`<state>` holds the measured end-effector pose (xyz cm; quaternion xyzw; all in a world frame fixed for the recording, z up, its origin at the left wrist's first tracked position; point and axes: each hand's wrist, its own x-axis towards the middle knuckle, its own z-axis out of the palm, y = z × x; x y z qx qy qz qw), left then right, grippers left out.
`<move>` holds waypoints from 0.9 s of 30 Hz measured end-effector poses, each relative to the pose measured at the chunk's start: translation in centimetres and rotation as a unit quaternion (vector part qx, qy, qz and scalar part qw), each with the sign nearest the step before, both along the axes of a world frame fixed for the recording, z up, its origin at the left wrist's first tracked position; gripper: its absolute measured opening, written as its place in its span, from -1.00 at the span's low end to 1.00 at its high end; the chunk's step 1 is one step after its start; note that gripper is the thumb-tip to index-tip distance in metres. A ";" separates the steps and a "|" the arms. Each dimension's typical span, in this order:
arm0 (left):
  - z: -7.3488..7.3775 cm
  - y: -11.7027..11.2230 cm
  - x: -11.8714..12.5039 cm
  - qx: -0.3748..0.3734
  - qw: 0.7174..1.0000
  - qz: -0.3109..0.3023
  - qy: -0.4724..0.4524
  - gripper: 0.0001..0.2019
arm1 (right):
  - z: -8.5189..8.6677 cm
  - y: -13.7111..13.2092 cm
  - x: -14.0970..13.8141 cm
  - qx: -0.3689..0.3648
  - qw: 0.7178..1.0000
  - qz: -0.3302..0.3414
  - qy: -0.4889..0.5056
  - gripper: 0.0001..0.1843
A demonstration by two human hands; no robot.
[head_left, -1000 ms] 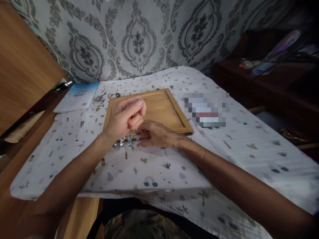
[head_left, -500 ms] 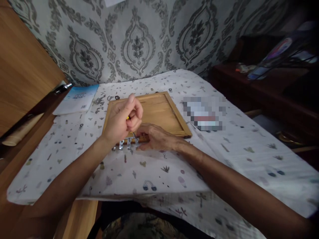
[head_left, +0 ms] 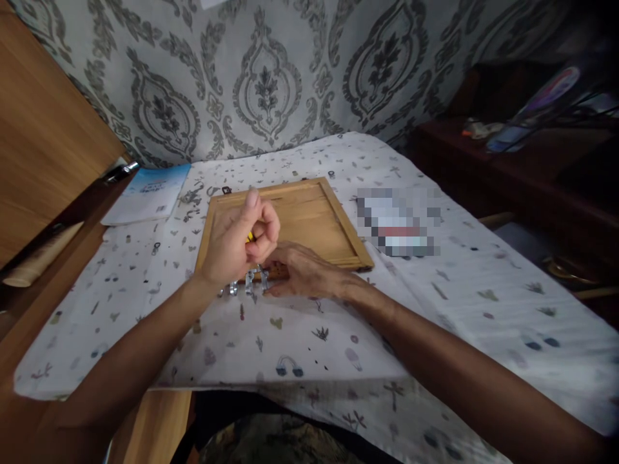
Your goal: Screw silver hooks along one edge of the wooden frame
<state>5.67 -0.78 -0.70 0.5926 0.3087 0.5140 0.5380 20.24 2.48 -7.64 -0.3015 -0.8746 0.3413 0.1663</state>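
Left of wooden frame (head_left: 309, 216): blue booklet (head_left: 147, 193), flat on surface (head_left: 314, 335). At frame's near rail: left hand (head_left: 236, 241), grip closed around yellow-handled tool (head_left: 249, 237), metal tip down onto metal clips (head_left: 242, 285). Just right, touching same rail: right hand (head_left: 302, 274), fingers low beside clips; grip state cannot be told. Right of frame: blurred packet (head_left: 399, 222).

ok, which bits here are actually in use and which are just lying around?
In use: left hand gripping a small yellow tool; right hand resting on the wooden frame; metal hooks at its near edge.
Lying about: blue booklet, blurred packet, loose hardware beyond the frame.
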 end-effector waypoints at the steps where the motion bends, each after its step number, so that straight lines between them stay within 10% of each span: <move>1: 0.1 0.3 -0.3 -0.012 0.999 -0.036 0.015 -0.40 | 0.1 0.0 0.0 0.004 1.000 0.000 -0.006 -0.62; 3: 0.0 0.6 -0.5 -0.017 0.999 -0.045 0.026 -0.41 | 0.1 0.0 0.0 0.016 1.000 0.008 -0.014 -0.63; 9: -0.7 -0.8 0.9 0.039 0.980 0.191 -0.034 -0.53 | -0.3 0.3 -0.2 0.034 0.999 0.008 -0.008 -0.64; 17: 0.0 1.2 -0.6 -0.067 0.998 0.008 -0.002 -0.36 | 0.0 0.2 -0.1 0.021 1.000 0.015 -0.006 -0.67; 24: -0.5 0.1 0.4 0.007 0.979 0.199 -0.047 -0.52 | 0.1 0.1 -0.1 0.029 0.999 0.002 -0.021 -0.63; 27: -0.4 -0.5 0.7 0.002 0.982 0.179 -0.053 -0.50 | 0.1 0.1 -0.1 0.022 1.000 0.006 -0.012 -0.64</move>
